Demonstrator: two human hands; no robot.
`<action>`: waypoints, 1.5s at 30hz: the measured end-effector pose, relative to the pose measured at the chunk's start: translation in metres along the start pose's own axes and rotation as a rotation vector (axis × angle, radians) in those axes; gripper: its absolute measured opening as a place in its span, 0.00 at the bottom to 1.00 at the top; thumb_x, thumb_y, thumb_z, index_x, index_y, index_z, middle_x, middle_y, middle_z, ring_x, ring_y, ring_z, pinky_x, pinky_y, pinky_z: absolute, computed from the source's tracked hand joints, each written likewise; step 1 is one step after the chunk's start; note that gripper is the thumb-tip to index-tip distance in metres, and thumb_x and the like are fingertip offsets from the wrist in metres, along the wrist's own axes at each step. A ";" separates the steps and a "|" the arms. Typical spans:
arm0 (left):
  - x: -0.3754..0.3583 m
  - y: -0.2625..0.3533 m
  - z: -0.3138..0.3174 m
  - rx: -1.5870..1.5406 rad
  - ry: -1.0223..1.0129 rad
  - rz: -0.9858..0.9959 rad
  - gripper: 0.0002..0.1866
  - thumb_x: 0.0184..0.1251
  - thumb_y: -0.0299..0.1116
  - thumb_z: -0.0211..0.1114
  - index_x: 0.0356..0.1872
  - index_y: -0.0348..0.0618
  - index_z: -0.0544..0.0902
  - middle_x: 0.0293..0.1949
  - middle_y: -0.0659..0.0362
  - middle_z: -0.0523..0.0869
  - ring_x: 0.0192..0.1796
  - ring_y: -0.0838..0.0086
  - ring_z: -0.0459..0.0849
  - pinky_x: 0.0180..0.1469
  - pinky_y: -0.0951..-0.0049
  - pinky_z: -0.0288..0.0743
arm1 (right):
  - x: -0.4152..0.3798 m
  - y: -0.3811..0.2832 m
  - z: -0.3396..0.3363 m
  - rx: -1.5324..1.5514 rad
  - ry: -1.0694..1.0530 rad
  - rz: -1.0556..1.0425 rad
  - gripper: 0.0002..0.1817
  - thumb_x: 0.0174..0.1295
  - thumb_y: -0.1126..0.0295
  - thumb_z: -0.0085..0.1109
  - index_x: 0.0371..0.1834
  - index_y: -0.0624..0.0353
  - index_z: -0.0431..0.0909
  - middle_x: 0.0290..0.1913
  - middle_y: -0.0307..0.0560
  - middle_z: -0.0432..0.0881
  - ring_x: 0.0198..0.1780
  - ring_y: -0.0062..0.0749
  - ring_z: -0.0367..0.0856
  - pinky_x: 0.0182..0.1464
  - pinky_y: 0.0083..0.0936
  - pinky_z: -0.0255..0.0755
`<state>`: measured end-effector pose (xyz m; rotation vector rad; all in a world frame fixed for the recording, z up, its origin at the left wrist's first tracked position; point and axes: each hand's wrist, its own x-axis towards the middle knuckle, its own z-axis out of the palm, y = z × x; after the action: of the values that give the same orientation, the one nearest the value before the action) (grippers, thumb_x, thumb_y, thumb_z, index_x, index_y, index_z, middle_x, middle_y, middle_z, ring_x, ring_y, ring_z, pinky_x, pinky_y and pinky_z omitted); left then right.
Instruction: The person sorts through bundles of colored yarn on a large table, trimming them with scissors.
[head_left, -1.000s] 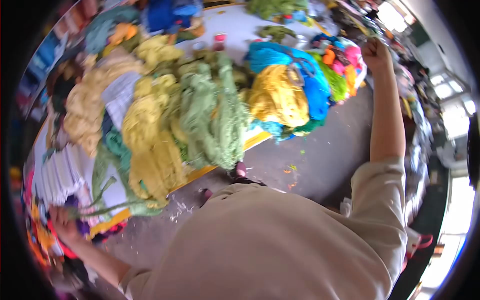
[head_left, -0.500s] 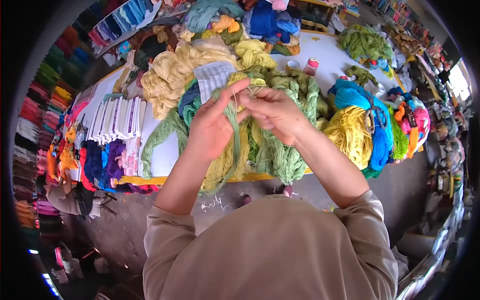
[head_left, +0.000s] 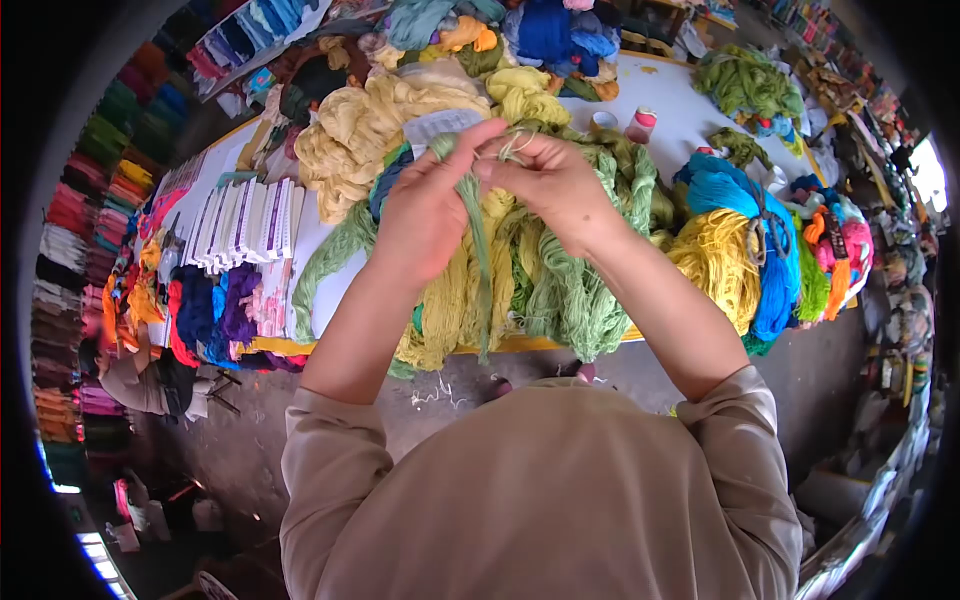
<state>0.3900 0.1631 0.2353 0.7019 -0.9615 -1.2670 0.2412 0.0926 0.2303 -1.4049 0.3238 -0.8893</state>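
Observation:
My left hand [head_left: 432, 205] is closed around a light green yarn skein [head_left: 478, 240], whose strands hang down past the palm. Close beside it, my right hand [head_left: 555, 185] pinches a thin pale thread [head_left: 508, 150] at the fingertips. Both hands are raised over the table, nearly touching each other. Below them lie yellow yarn skeins [head_left: 455, 310] and thicker green skeins [head_left: 575, 300], draped over the table's front edge. A printed sheet [head_left: 440, 125] rests on the pile just behind my left hand.
Cream yarn [head_left: 345, 150] is heaped behind to the left, near a row of white booklets [head_left: 240, 222]. Blue yarn [head_left: 725, 190] and yellow yarn [head_left: 715, 255] bundles sit at the right. A pink-labelled thread cone [head_left: 641, 124] stands farther back. Another person [head_left: 140, 380] is at the far left.
Both hands have risen slightly, toward the back of the table, still close together. My right fingers now hold the thread higher. The view has shifted a little.

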 end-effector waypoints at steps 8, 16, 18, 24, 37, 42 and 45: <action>0.020 0.066 -0.027 -0.396 0.214 0.152 0.23 0.83 0.39 0.43 0.67 0.32 0.69 0.71 0.44 0.70 0.76 0.54 0.64 0.77 0.51 0.59 | -0.016 0.005 -0.032 -0.045 0.051 0.259 0.03 0.63 0.70 0.69 0.38 0.50 0.84 0.26 0.23 0.76 0.21 0.06 0.56 0.22 0.13 0.46; 0.030 0.144 -0.062 -0.495 0.466 0.387 0.15 0.81 0.32 0.47 0.60 0.36 0.73 0.63 0.51 0.80 0.68 0.60 0.76 0.72 0.55 0.68 | -0.057 0.037 -0.091 -0.018 0.107 0.459 0.04 0.63 0.73 0.68 0.39 0.51 0.84 0.32 0.27 0.82 0.20 0.07 0.60 0.22 0.13 0.49; 0.029 0.152 -0.077 -0.377 0.483 0.417 0.18 0.83 0.40 0.46 0.59 0.36 0.74 0.58 0.49 0.83 0.61 0.60 0.83 0.55 0.65 0.84 | -0.068 0.041 -0.108 -0.062 0.119 0.511 0.05 0.62 0.70 0.69 0.38 0.51 0.82 0.34 0.27 0.83 0.22 0.05 0.63 0.22 0.10 0.52; 0.027 0.196 -0.163 -0.668 -0.170 0.114 0.11 0.78 0.29 0.48 0.49 0.34 0.76 0.30 0.59 0.79 0.37 0.71 0.78 0.43 0.69 0.72 | -0.086 0.035 -0.134 -0.169 0.147 0.636 0.10 0.64 0.63 0.70 0.42 0.53 0.82 0.24 0.24 0.69 0.21 0.08 0.58 0.22 0.13 0.51; 0.010 0.063 -0.109 -0.512 -0.010 0.076 0.17 0.79 0.31 0.54 0.61 0.33 0.73 0.25 0.69 0.71 0.20 0.87 0.59 0.20 0.82 0.50 | -0.045 -0.163 -0.197 0.041 0.191 0.265 0.18 0.79 0.63 0.43 0.60 0.65 0.74 0.24 0.29 0.64 0.18 0.12 0.48 0.19 0.14 0.44; 0.019 -0.024 0.004 -0.260 -0.041 -0.141 0.18 0.71 0.29 0.61 0.60 0.36 0.78 0.45 0.61 0.85 0.19 0.92 0.63 0.19 0.88 0.52 | -0.041 -0.162 -0.164 -0.075 0.073 0.298 0.17 0.78 0.65 0.45 0.59 0.67 0.75 0.21 0.29 0.61 0.18 0.12 0.52 0.19 0.13 0.45; 0.033 -0.056 0.056 -0.223 -0.257 -0.122 0.24 0.74 0.31 0.58 0.68 0.33 0.70 0.62 0.53 0.81 0.22 0.92 0.63 0.21 0.90 0.56 | -0.043 -0.152 -0.134 -0.194 0.048 0.386 0.16 0.77 0.66 0.47 0.56 0.66 0.78 0.21 0.28 0.63 0.20 0.11 0.55 0.20 0.14 0.47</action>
<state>0.3154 0.1239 0.2190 0.4355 -0.9751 -1.5725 0.0704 0.0395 0.3345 -1.4345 0.7069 -0.5853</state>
